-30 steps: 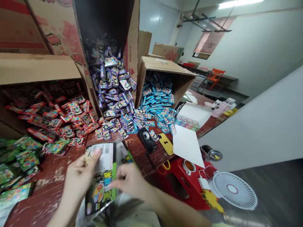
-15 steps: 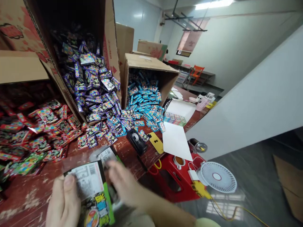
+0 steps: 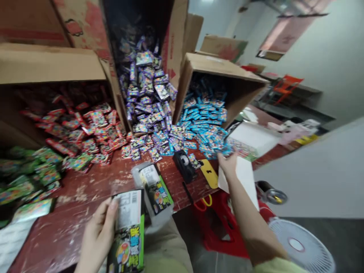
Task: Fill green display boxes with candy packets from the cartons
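My left hand (image 3: 98, 237) grips a flat black-and-green printed packet (image 3: 128, 233) near the bottom edge, thumb on its white barcode label. A second like packet in a clear sleeve (image 3: 155, 189) lies on the red table just beyond it. My right hand (image 3: 227, 163) reaches far right to the white sheets (image 3: 244, 176) at the table's edge, next to the spilled blue packets (image 3: 203, 127). Its fingers are blurred, so their grasp is unclear.
Tipped cardboard boxes spill red packets (image 3: 82, 129), purple packets (image 3: 148, 102) and blue ones; green packets (image 3: 31, 174) lie at left. A black tape dispenser (image 3: 183, 165) and yellow phone (image 3: 209, 173) sit near the edge. A red stool (image 3: 222, 223) and white fan (image 3: 304, 246) stand below.
My right hand left the packet and swung out right to the white sheets. One sleeved packet now lies on the table. The view swung back left.
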### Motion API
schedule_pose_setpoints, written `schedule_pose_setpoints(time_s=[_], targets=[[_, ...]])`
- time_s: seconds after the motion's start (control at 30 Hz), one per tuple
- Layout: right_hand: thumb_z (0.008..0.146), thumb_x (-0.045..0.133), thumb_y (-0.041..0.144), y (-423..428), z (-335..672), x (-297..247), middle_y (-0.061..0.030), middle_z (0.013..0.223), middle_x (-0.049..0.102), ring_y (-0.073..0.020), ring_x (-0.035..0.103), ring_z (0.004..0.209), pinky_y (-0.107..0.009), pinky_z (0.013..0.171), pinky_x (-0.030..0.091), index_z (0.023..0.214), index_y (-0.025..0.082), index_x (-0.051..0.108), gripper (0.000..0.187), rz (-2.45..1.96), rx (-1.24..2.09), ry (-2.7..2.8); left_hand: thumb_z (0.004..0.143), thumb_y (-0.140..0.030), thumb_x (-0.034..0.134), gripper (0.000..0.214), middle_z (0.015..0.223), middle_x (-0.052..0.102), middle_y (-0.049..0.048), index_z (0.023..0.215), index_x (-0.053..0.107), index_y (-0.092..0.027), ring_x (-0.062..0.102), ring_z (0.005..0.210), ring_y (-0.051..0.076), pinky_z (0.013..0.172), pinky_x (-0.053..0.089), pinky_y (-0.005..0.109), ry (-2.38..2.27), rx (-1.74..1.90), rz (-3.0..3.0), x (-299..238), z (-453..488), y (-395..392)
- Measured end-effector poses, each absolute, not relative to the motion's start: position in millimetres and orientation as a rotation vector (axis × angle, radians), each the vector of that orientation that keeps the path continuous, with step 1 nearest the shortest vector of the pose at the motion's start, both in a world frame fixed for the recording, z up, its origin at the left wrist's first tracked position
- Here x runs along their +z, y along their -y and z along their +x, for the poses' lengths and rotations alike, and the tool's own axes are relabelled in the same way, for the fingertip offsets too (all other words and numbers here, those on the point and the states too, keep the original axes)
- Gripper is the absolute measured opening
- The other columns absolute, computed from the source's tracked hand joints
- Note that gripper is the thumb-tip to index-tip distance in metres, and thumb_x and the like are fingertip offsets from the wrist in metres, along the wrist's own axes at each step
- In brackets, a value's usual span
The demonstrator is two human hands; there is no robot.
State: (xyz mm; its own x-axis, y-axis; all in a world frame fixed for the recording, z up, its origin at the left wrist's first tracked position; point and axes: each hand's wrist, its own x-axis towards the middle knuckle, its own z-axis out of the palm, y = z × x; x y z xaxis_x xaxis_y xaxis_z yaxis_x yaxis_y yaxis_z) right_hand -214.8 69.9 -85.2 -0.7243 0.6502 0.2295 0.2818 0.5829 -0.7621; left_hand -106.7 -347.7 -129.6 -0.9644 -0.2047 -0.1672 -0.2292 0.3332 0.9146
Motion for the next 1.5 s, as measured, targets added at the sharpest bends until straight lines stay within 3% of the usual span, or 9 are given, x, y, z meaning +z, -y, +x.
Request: schedule_pose_setpoints(time_s=[0.13, 0.27, 0.4, 0.6, 0.9, 1.07, 1.2, 1.37, 1.5], targets=[[0.079, 0.063, 0.039, 18, -200, -65, -0.0042, 0.096, 0.062, -0.0204, 0.064, 0.086, -0.036, 0.074, 0.054, 0.121, 0.028, 0.043, 0.048, -0.142, 1.700, 2.175, 0.086, -0.054, 0.048, 0.046, 0.093, 0.071, 0.0067, 0.106, 0.065, -0.016, 0.064, 0.085, 0.023, 0.076, 0.050, 0.029, -2.583, 1.753, -0.300, -111, -104, 335], [0.077, 0.068, 0.038, 117, -179, -36, -0.0041, 0.097, 0.064, -0.0181, 0.064, 0.084, -0.032, 0.074, 0.055, 0.113, 0.028, 0.051, 0.041, 0.434, 2.085, 2.233, 0.085, -0.054, 0.051, 0.045, 0.089, 0.072, 0.0069, 0.099, 0.067, -0.015, 0.065, 0.082, 0.022, 0.073, 0.050, 0.028, -2.607, 1.732, -0.289, -98, -94, 329], [0.084, 0.061, 0.026, 163, -181, -42, -0.0039, 0.101, 0.064, -0.0145, 0.065, 0.086, -0.028, 0.079, 0.053, 0.118, 0.024, 0.051, 0.035, 0.869, 2.364, 2.228, 0.085, -0.055, 0.050, 0.046, 0.080, 0.071, 0.0050, 0.098, 0.068, -0.015, 0.065, 0.076, 0.022, 0.070, 0.051, 0.028, -2.561, 1.786, -0.339, -96, -83, 333], [0.090, 0.054, 0.021, 166, -199, -52, -0.0047, 0.101, 0.062, -0.0141, 0.059, 0.093, -0.029, 0.085, 0.047, 0.110, 0.019, 0.063, 0.022, 1.339, 1.902, 2.607, 0.087, -0.053, 0.049, 0.044, 0.084, 0.072, 0.0054, 0.100, 0.068, -0.015, 0.063, 0.073, 0.020, 0.072, 0.051, 0.028, -2.471, 1.878, -0.370, -94, -81, 336], [0.086, 0.058, 0.012, 178, -209, -41, -0.0038, 0.094, 0.058, -0.0131, 0.056, 0.088, -0.029, 0.084, 0.045, 0.108, 0.019, 0.069, 0.025, 1.581, 1.498, 2.736, 0.085, -0.055, 0.051, 0.045, 0.083, 0.072, 0.0045, 0.098, 0.067, -0.015, 0.063, 0.072, 0.019, 0.069, 0.050, 0.026, -2.313, 2.029, -0.380, -97, -89, 332], [0.079, 0.070, 0.024, 183, -187, -58, -0.0064, 0.107, 0.056, -0.0181, 0.052, 0.107, -0.037, 0.098, 0.039, 0.093, 0.018, 0.070, 0.015, 1.312, 1.559, 2.660, 0.078, -0.062, 0.057, 0.050, 0.082, 0.073, 0.0057, 0.091, 0.068, -0.015, 0.065, 0.075, 0.020, 0.072, 0.050, 0.027, -2.247, 2.116, -0.573, -99, -86, 344], [0.078, 0.071, 0.031, 185, -190, -89, -0.0060, 0.107, 0.058, -0.0169, 0.057, 0.101, -0.032, 0.091, 0.045, 0.076, 0.018, 0.069, 0.014, 1.308, 1.743, 2.617, 0.075, -0.054, 0.066, 0.042, 0.077, 0.072, 0.0026, 0.091, 0.066, -0.016, 0.064, 0.066, 0.017, 0.061, 0.050, 0.023, -2.038, 2.271, -0.697, -102, -82, 350], [0.075, 0.070, 0.035, 197, -262, -127, -0.0087, 0.107, 0.062, -0.0235, 0.054, 0.109, -0.038, 0.095, 0.043, 0.092, 0.019, 0.068, 0.023, 0.077, 1.345, 2.880, 0.063, -0.054, 0.076, 0.044, 0.065, 0.068, -0.0005, 0.082, 0.062, -0.017, 0.059, 0.053, 0.013, 0.053, 0.048, 0.020, -1.924, 2.330, -0.720, -101, -84, 356], [0.058, 0.081, 0.026, 213, -309, -150, -0.0217, 0.120, 0.054, -0.0383, 0.044, 0.120, -0.054, 0.101, 0.033, 0.098, 0.008, 0.065, 0.047, -0.177, 1.230, 2.879, 0.067, -0.052, 0.075, 0.041, 0.065, 0.067, -0.0014, 0.083, 0.059, -0.017, 0.060, 0.055, 0.012, 0.053, 0.048, 0.018, -1.957, 2.362, -0.721, -103, -83, 364]])
